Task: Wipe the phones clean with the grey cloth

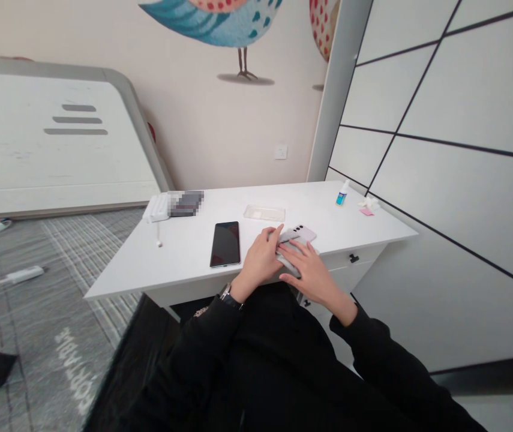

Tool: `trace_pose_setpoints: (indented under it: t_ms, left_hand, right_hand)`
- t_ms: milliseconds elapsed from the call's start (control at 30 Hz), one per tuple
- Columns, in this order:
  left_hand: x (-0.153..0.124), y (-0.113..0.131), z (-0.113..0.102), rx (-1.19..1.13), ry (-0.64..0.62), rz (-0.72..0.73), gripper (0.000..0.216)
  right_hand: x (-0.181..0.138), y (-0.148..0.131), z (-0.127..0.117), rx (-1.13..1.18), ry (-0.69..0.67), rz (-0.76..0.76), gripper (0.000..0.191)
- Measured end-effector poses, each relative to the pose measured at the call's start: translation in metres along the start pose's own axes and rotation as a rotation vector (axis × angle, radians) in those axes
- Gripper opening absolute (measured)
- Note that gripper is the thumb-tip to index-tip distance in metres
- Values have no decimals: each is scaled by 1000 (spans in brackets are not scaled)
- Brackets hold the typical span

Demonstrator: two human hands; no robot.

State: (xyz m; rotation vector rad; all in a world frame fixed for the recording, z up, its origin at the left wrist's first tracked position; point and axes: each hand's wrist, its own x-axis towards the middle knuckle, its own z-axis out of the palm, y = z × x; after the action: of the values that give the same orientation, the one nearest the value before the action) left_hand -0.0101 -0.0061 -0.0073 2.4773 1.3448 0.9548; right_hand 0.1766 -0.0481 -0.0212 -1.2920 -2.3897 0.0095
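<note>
A pale pink phone [302, 232] lies face down near the front edge of the white desk [184, 252], its camera end pointing away from me. My left hand [261, 258] grips its left side, fingers curled around the edge. My right hand [305, 271] lies flat on a grey cloth [288, 263] pressed against the phone's back. A second phone [225, 243] with a dark screen lies face up just left of my hands. A clear phone case [264, 213] sits behind them.
A small blue-capped bottle [342, 193] and a pink and white wipe packet [367, 206] stand at the desk's far right. A white charger with cable [157, 210] and a dark object lie at the far left. A white panelled wall runs along the right.
</note>
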Motion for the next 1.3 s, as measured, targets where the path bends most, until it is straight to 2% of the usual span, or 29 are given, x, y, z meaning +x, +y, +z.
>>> trace_pose_setpoints:
  t_ms: [167, 333, 433, 533, 667, 767, 933, 1033, 1300]
  left_hand:
    - [0, 1, -1, 11, 4, 5, 76]
    - [0, 3, -2, 22, 1, 4, 92]
    - [0, 3, -3, 23, -2, 0, 92]
    - [0, 2, -2, 18, -5, 1, 83]
    - [-1, -1, 0, 22, -13, 8, 69]
    - [-2, 1, 2, 41, 0, -2, 61]
    - [-3, 5, 2, 58, 3, -9, 59]
    - [-2, 5, 1, 56, 1, -5, 61]
    - [-1, 4, 1, 50, -4, 8, 85]
  right_hand:
    - [-14, 28, -8, -33, 64, 107, 69]
    - [9, 56, -8, -87, 157, 258, 73]
    - [28, 49, -3, -82, 157, 262, 75]
    - [36, 28, 3, -42, 119, 195, 78]
    - [22, -2, 5, 43, 29, 35, 80]
    - [4, -9, 3, 86, 4, -20, 80]
    - [-6, -2, 0, 103, 21, -15, 65]
    - [-6, 5, 1, 85, 34, 5, 63]
    - [-12, 48, -5, -43, 141, 199, 67]
